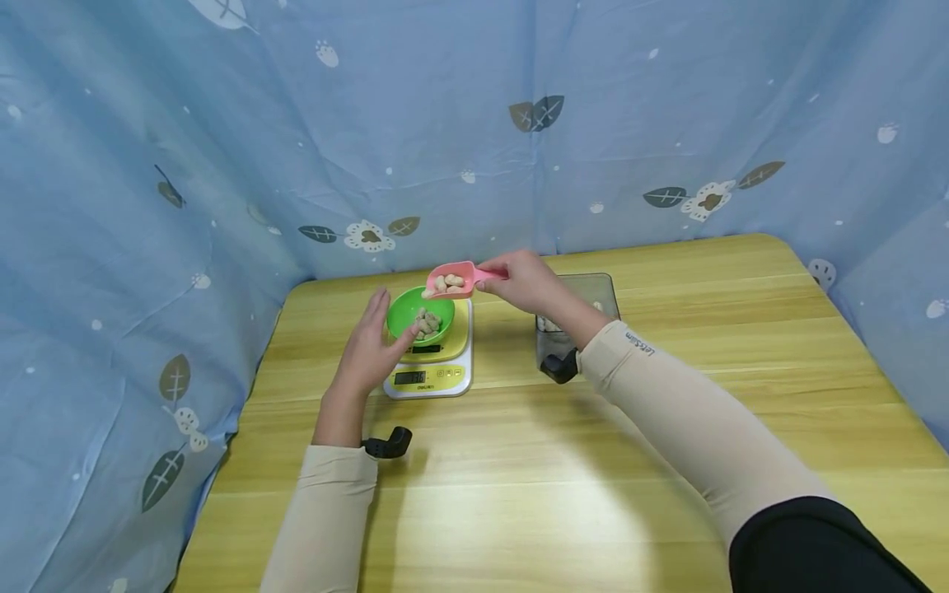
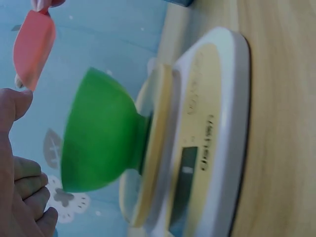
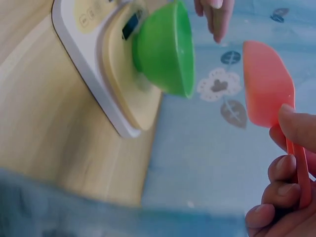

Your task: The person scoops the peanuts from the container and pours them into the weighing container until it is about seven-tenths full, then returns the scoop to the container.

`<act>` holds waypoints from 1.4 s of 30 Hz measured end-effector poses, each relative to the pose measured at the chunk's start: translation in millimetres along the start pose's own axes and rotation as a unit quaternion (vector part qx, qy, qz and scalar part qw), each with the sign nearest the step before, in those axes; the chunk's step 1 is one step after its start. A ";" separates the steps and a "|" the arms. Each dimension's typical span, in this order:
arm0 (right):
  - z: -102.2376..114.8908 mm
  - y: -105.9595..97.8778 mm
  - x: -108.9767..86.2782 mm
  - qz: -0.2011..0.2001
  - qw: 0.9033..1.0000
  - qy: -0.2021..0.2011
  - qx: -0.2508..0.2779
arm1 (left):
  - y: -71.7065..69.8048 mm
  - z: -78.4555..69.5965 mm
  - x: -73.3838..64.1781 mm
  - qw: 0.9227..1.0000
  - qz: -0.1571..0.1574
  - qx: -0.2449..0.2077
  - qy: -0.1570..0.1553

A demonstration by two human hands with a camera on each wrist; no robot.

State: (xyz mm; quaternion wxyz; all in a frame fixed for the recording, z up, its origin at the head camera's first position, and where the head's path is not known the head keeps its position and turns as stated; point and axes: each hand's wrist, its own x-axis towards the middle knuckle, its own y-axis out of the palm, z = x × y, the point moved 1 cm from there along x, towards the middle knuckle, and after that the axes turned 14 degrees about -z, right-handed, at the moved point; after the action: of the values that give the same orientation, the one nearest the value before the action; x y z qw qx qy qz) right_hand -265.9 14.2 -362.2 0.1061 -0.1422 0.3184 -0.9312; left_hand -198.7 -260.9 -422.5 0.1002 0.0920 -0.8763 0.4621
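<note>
My right hand [image 1: 528,282] grips a pink scoop [image 1: 467,272] by its handle, with several pale unshelled peanuts [image 1: 449,284] in it. The scoop is held above the right rim of a green bowl [image 1: 403,313], tilted toward it. More peanuts [image 1: 427,324] lie inside the bowl, which stands on a yellow and white kitchen scale [image 1: 465,380]. At the bowl's left side is my left hand [image 1: 368,350], fingers extended and thumb apart, holding nothing. In the left wrist view the left thumb [image 2: 15,106] appears just under the scoop's tip.
A grey translucent container [image 1: 602,290] with peanuts in it stands right of the scale, partly hidden behind my right forearm. The wooden table [image 1: 504,494] is bordered by a blue patterned curtain [image 1: 460,123] at the back and left.
</note>
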 end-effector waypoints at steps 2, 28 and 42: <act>1.9 7.9 1.7 -0.001 1.000 -0.010 -0.008 | 3.0 4.2 0.0 1.000 0.006 0.000 -0.005; 26.8 46.7 -14.0 -0.119 0.868 -0.337 -0.344 | 17.0 15.5 -2.7 0.999 0.023 0.009 -0.034; 20.4 21.7 -11.7 -0.119 0.917 -0.280 -0.258 | 16.7 14.9 -2.4 0.999 0.023 0.011 -0.038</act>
State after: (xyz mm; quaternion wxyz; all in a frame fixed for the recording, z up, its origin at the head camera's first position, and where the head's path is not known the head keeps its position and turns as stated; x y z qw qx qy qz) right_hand -245.9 -10.7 -362.6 0.0389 -0.4567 0.4858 -0.7442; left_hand -202.0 -263.8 -444.5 0.0548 0.0906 -0.8761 0.4703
